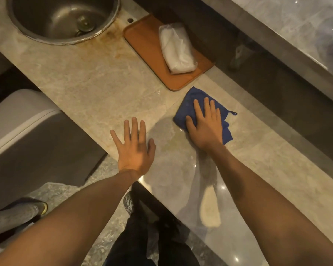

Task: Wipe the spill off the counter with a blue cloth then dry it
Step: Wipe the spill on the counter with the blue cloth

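A folded blue cloth (188,104) lies flat on the beige marble counter (88,89), just below the orange tray. My right hand (206,125) presses on top of it, palm down, fingers spread and flat. A wet sheen (167,135) covers the counter left of and below the cloth, with small droplets near my right wrist. My left hand (135,146) rests flat on the counter near its front edge, fingers apart, holding nothing.
An orange tray (142,47) holds a white pack wrapped in plastic (176,48). A round steel sink (63,18) sits at the top left, with rust stains beside it. A grey lidded bin (27,131) stands on the floor at left.
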